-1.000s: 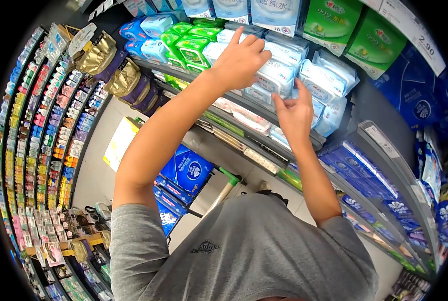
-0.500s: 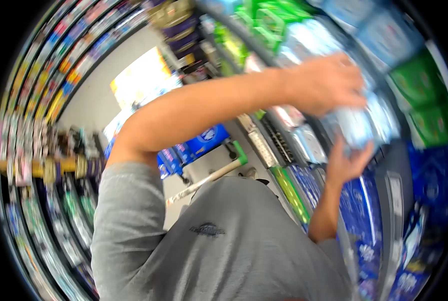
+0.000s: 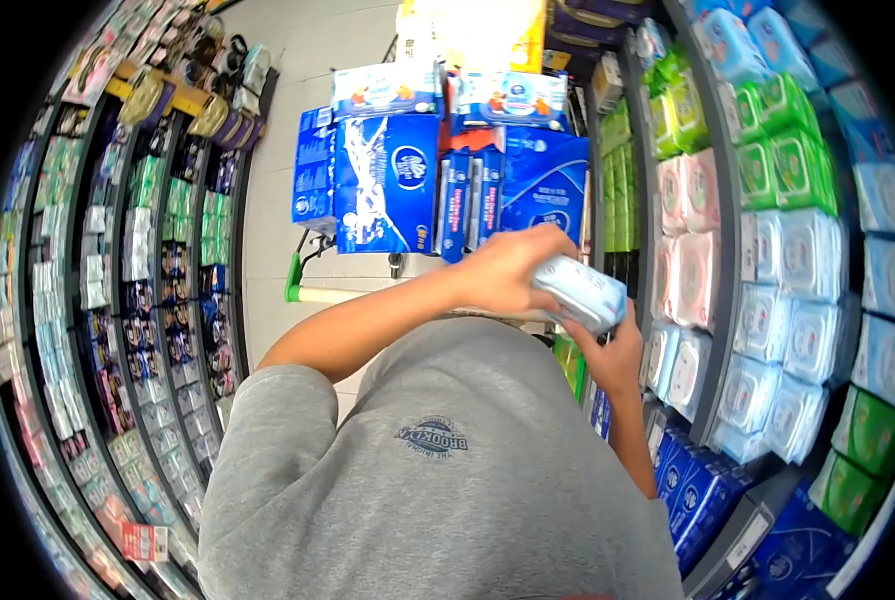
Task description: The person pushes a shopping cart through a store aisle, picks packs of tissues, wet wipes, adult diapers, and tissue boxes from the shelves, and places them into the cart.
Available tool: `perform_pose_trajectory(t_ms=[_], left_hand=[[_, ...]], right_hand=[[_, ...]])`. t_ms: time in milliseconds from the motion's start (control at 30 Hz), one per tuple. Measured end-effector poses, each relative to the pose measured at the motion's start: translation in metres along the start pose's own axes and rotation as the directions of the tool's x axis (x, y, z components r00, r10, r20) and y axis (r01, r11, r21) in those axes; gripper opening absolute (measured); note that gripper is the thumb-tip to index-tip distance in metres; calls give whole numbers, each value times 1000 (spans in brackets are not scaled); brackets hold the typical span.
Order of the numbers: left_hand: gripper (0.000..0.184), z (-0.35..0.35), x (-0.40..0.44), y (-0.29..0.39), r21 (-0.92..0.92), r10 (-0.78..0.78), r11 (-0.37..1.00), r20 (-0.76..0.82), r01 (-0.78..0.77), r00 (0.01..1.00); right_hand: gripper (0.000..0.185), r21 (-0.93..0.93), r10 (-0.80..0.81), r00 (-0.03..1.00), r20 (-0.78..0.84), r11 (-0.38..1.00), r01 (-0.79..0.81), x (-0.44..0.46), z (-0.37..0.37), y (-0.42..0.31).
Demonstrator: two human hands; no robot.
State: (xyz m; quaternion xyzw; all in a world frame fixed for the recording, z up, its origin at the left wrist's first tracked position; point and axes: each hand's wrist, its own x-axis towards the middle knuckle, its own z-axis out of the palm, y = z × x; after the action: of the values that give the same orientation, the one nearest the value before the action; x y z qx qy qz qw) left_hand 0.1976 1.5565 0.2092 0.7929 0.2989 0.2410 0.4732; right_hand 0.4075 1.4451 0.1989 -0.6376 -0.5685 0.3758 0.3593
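Note:
A light-blue wipes pack (image 3: 581,292) is held between both hands in front of my chest, above the near end of the cart. My left hand (image 3: 512,268) grips its left end, with fingers wrapped over the top. At its lower right side, my right hand (image 3: 612,350) has its fingers pressed against the pack. Just beyond the hands, the shopping cart holds a big blue tissue pack (image 3: 385,185), another blue pack (image 3: 545,175) and two slim blue packs between them. Two white-and-blue wipes packs (image 3: 385,90) (image 3: 512,98) lie on top.
The cart's handle (image 3: 332,296) has a green end. On the right, shelves carry light-blue wipes (image 3: 807,255), green packs (image 3: 792,165), pink packs (image 3: 685,275) and blue tissue packs (image 3: 702,505). Shelves of small hanging goods (image 3: 177,350) curve along the left, beside the tiled floor (image 3: 282,200).
The view has turned from the wipes shelf to the loaded cart. Both hands have left the shelf, and one light-blue wipes pack has come away with them, now held over the cart's near end.

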Motion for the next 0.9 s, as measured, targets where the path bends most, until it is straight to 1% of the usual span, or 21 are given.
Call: perform_pose_trajectory(t_ms=[33, 100, 133, 167, 200, 233, 267, 300, 333, 367, 400, 433, 467, 500, 567, 633, 700, 767, 833, 900], left_hand=[[59, -12, -7, -6, 0, -14, 1000, -55, 14, 998], [58, -35, -19, -19, 4, -47, 999, -186, 49, 981], [56, -44, -23, -27, -103, -117, 990, -261, 92, 958], [54, -54, -28, -34, -213, -190, 969, -323, 125, 927], [52, -67, -32, -36, -213, -241, 963, -399, 166, 885], [50, -81, -36, -40, -216, -286, 954, -470, 206, 835], [50, -92, -37, -56, -258, -310, 946, -544, 196, 780], [52, -105, -38, -61, -389, -421, 894, -565, 221, 710], [53, -121, -37, -66, -419, -472, 874, -604, 248, 642], [54, -136, -36, -70, -449, -517, 852, -638, 271, 570], [56, -152, -34, -67, -449, -517, 853, -652, 267, 554], [57, -167, -32, -68, -449, -516, 854, -665, 263, 540], [61, -182, -29, -94, -444, -502, 863, -694, 241, 517], [58, -195, -24, -95, -426, -504, 864, -708, 270, 495], [55, -219, -15, -114, -485, -487, 860, -689, 158, 537], [57, -232, -7, -124, -497, -496, 853, -680, 158, 540], [57, -241, -2, -137, -493, -475, 859, -672, 136, 568], [56, -242, -4, -152, -506, -475, 853, -648, 129, 596], [56, -243, -5, -157, -519, -472, 846, -621, 123, 626], [54, -237, -11, -156, -494, -483, 856, -653, 155, 583]], right_hand=[[62, -3, -11, 1000, 16, 1000, 11, 15, 9, -5], [61, 198, -13, 991, 133, 980, -13, 45, 30, -14], [60, 276, -25, 984, 175, 961, -25, 62, 41, -18], [59, 352, -37, 976, 215, 935, -42, 78, 54, -22], [56, 395, -54, 967, 248, 918, -50, 95, 65, -30], [52, 439, -110, 958, 265, 898, -18, 113, 79, -37], [49, 393, -43, 953, 299, 916, -82, 126, 90, -52], [47, 407, -86, 950, 301, 912, -46, 142, 104, -62], [47, 407, -76, 944, 321, 911, -65, 158, 116, -72], [48, 443, -110, 942, 317, 895, -45, 173, 131, -78], [50, 448, -98, 951, 294, 893, -46, 187, 147, -83], [52, 412, -65, 936, 345, 907, -89, 201, 155, -90], [54, 405, -50, 936, 347, 909, -101, 216, 166, -92], [55, 397, -34, 937, 349, 911, -115, 229, 177, -94], [56, 417, -35, 953, 302, 903, -99, 252, 192, -100], [58, 421, -44, 959, 281, 903, -82, 266, 200, -104], [61, 351, -14, 972, 236, 933, -72, 276, 205, -104], [61, 338, 3, 980, 199, 938, -71, 281, 214, -95], [61, 215, -3, 985, 172, 976, -34, 282, 219, -91], [61, 189, 22, 994, 108, 981, -42, 278, 222, -88]])
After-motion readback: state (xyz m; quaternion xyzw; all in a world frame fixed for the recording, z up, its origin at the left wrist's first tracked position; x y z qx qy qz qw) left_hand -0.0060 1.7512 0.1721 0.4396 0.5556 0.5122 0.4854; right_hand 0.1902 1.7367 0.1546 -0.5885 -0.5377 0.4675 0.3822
